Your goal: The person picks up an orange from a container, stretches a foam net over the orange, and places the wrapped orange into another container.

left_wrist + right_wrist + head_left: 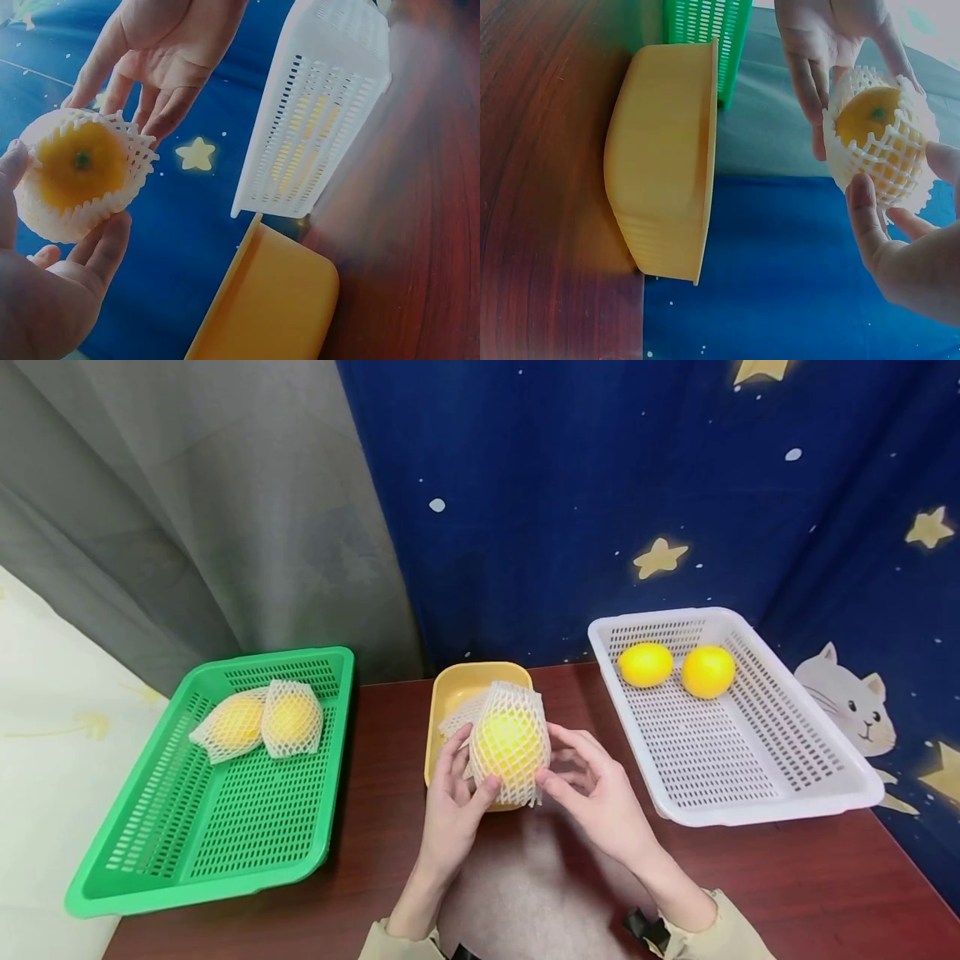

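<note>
A yellow lemon point(510, 747) in a white foam net sleeve is held between my two hands above a small yellow bin point(438, 718). My left hand point(453, 802) grips its left side, thumb at the front. From the other side, my right hand point(603, 797) holds it with thumb and fingers. In the left wrist view, the bare end of the lemon point(82, 169), with a green spot, shows through the sleeve's open end. White foam netting point(461, 714) lies in the bin, partly hidden behind the held lemon.
At the left, a green basket point(333, 777) holds two netted lemons point(292, 720). To the right stands a white basket point(622, 718) with two bare lemons point(708, 672). All rest on a dark red-brown table point(390, 752), with grey and blue curtains point(510, 527) behind.
</note>
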`<action>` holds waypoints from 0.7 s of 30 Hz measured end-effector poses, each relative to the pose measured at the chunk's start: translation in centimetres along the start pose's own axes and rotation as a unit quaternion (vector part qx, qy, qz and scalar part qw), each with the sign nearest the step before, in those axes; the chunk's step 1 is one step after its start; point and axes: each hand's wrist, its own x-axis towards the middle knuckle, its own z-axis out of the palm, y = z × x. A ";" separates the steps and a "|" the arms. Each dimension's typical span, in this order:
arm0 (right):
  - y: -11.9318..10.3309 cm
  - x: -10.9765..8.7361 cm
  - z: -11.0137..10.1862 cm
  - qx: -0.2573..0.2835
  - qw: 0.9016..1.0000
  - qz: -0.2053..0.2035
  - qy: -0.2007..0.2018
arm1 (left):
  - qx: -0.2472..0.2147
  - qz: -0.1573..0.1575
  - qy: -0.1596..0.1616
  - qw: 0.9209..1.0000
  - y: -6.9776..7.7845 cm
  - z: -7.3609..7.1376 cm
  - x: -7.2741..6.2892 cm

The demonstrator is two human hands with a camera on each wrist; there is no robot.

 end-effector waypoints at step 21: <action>1.1 -0.5 2.1 -0.019 0.995 -0.091 0.021 | 0.092 -0.042 0.049 0.994 0.1 0.0 0.2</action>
